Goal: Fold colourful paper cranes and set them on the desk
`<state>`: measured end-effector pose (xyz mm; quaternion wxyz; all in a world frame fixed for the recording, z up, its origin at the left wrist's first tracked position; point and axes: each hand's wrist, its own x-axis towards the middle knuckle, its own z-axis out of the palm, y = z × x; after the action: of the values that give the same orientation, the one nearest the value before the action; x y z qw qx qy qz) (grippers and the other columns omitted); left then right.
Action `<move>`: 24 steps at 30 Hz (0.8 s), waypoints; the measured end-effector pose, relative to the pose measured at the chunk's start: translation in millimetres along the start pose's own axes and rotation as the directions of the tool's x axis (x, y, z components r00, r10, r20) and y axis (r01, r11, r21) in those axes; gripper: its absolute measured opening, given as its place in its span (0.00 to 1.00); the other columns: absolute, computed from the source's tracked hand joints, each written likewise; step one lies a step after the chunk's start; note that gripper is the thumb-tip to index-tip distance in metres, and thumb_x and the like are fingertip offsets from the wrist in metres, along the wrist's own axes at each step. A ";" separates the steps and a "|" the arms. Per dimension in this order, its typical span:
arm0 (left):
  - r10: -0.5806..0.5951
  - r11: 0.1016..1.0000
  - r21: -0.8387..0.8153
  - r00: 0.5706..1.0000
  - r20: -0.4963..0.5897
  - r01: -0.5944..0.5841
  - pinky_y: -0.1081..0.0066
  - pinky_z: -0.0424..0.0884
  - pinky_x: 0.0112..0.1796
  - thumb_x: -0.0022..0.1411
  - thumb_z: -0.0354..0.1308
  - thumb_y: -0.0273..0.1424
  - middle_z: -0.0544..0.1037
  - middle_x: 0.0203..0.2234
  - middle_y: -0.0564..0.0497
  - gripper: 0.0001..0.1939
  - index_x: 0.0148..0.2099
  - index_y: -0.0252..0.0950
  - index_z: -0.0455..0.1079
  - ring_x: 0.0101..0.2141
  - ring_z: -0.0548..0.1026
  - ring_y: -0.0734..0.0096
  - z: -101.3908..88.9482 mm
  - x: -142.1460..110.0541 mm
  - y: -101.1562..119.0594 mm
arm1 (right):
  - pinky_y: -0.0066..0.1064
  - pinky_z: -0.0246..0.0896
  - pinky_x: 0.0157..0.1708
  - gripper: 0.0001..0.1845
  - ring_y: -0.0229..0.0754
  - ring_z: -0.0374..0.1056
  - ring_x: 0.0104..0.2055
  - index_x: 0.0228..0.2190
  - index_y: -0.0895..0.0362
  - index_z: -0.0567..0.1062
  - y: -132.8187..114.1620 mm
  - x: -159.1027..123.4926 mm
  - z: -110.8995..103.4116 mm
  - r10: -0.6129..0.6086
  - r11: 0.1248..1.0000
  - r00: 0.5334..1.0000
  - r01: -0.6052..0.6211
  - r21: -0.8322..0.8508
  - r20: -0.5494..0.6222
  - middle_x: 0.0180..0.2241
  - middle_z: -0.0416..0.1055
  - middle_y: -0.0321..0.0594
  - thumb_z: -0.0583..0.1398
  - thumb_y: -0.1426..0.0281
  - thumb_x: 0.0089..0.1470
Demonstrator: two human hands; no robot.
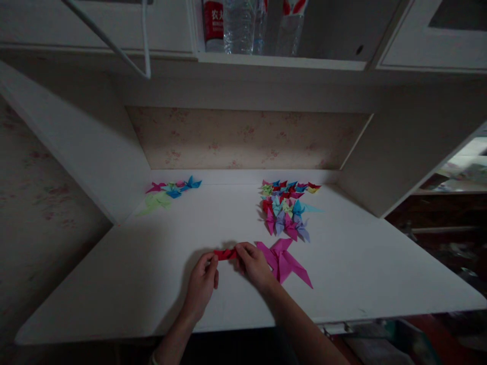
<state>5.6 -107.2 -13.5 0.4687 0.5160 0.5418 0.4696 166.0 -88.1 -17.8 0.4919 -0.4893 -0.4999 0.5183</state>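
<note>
A small piece of folded red paper (225, 254) is stretched between my two hands, just above the white desk (152, 299). My left hand (203, 279) pinches its left end between thumb and fingers. At the other end, my right hand (253, 263) grips it, with the fingertips partly hidden. Close beside my right hand lies a large magenta origami crane (281, 261), partly covered by that hand and wrist. Beyond it, several smaller folded paper figures (289, 223) in pink, purple, blue, green and red stand in rows.
Another group of folded paper figures (175, 188) sits at the back left, with a pale green one (158, 201) in front. Side panels enclose the desk left and right. Overhead, a shelf (281, 62) holds plastic bottles (239, 28), and a white bent tube (114, 45) hangs down.
</note>
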 end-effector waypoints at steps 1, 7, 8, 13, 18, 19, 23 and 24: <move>-0.002 1.000 0.004 1.000 -0.003 0.002 0.79 0.54 0.18 0.61 0.51 0.48 0.61 0.12 0.60 0.22 0.45 0.34 0.68 0.16 0.58 0.77 0.1 0.2 0.0 | 0.25 0.49 0.16 0.20 0.34 0.56 0.16 0.29 0.55 0.72 0.7 -0.3 -0.1 -0.002 1.000 1.000 0.002 -0.002 -0.002 0.17 0.64 0.31 0.54 0.51 0.56; -0.030 0.999 -0.017 0.999 -0.022 0.030 0.78 0.55 0.18 0.59 0.52 0.49 0.62 0.12 0.60 0.23 0.45 0.34 0.68 0.16 0.59 0.77 -0.3 -4.1 0.9 | 0.27 0.52 0.18 0.21 0.36 0.59 0.17 0.26 0.55 0.71 -8.2 -7.3 -0.8 -0.031 0.999 0.997 0.029 -0.036 -0.067 0.17 0.65 0.32 0.54 0.51 0.57; -0.037 0.999 -0.026 0.999 -0.025 0.037 0.78 0.55 0.18 0.59 0.52 0.49 0.61 0.12 0.61 0.23 0.45 0.34 0.67 0.16 0.59 0.77 -0.5 -5.2 0.7 | 0.27 0.53 0.19 0.22 0.36 0.60 0.18 0.26 0.55 0.71 -12.2 -9.8 -1.0 -0.047 0.998 0.995 0.043 -0.050 -0.088 0.17 0.65 0.32 0.53 0.51 0.57; -0.076 0.995 -0.065 0.997 -0.032 0.074 0.77 0.56 0.18 0.57 0.55 0.49 0.62 0.14 0.60 0.24 0.44 0.34 0.67 0.17 0.60 0.77 -2.3 -9.2 -1.1 | 0.29 0.59 0.26 0.19 0.38 0.65 0.23 0.29 0.56 0.73 -44.3 -22.8 -14.1 -0.140 0.988 0.987 0.134 -0.077 -0.081 0.22 0.70 0.35 0.54 0.54 0.58; -0.100 0.993 -0.061 0.995 0.001 0.100 0.76 0.58 0.20 0.56 0.55 0.50 0.62 0.15 0.60 0.22 0.41 0.35 0.67 0.18 0.60 0.76 -2.7 -11.2 -0.8 | 0.27 0.59 0.23 0.18 0.35 0.63 0.21 0.27 0.57 0.73 -85.5 -5.7 -82.7 -0.146 0.985 0.965 0.161 0.057 -0.219 0.23 0.70 0.35 0.59 0.55 0.55; -0.106 0.993 -0.059 0.994 0.007 0.106 0.76 0.58 0.20 0.56 0.55 0.50 0.62 0.15 0.60 0.22 0.41 0.35 0.68 0.18 0.60 0.76 -2.6 -11.1 -0.8 | 0.27 0.59 0.23 0.17 0.35 0.64 0.22 0.28 0.58 0.73 -92.1 2.8 -104.4 -0.159 0.981 0.946 0.184 0.064 -0.284 0.24 0.71 0.36 0.61 0.55 0.52; -0.163 0.985 -0.059 0.986 -0.022 0.162 0.75 0.58 0.19 0.52 0.56 0.54 0.62 0.13 0.59 0.26 0.39 0.36 0.69 0.17 0.60 0.75 -2.0 -8.4 -1.9 | 0.28 0.64 0.24 0.18 0.35 0.67 0.22 0.34 0.58 0.74 -103.4 43.4 -203.6 -0.127 0.990 0.883 0.142 0.000 -0.451 0.30 0.73 0.40 0.64 0.56 0.47; -0.180 0.982 -0.059 0.983 -0.031 0.178 0.75 0.58 0.19 0.51 0.56 0.55 0.62 0.13 0.59 0.26 0.38 0.36 0.69 0.16 0.60 0.75 -2.0 -7.2 -2.2 | 0.28 0.65 0.24 0.18 0.35 0.67 0.22 0.34 0.59 0.75 -101.8 53.7 -228.2 -0.116 0.993 0.854 0.112 -0.039 -0.508 0.32 0.74 0.42 0.64 0.57 0.47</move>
<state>3.6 -114.4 -15.2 0.5134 0.4432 0.5810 0.4500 394.1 -24.4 78.3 0.6343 -0.5803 -0.3823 0.3387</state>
